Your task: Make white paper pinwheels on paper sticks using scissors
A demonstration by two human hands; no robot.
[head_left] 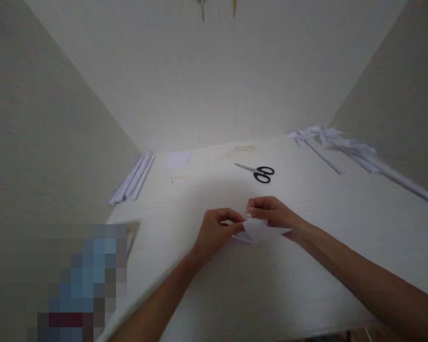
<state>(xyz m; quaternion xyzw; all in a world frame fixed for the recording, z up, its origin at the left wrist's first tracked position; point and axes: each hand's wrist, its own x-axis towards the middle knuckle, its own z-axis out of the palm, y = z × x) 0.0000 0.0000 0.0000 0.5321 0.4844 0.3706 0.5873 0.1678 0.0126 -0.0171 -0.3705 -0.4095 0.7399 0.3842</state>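
Observation:
A folded piece of white paper [262, 231] is held between my two hands above the near middle of the table. My left hand [219, 229] pinches its left corner between thumb and fingers. At its upper edge, my right hand [269, 210] is closed with the fingertips gathered close to the left ones; a small pale bit shows at those fingertips, too blurred to name. The pointed end of the paper sticks out to the right under my right wrist. Beyond the hands lie scissors [255, 172] with black handles, blades pointing left.
Rolled or folded white paper strips [133, 178] lie at the left edge. A white paper square [177, 159] and thin tan strands [244, 148] are at the back. White paper pieces with long stems [324, 137] are heaped at the right. Walls enclose the table [342, 228]. A pixelated patch covers the lower left.

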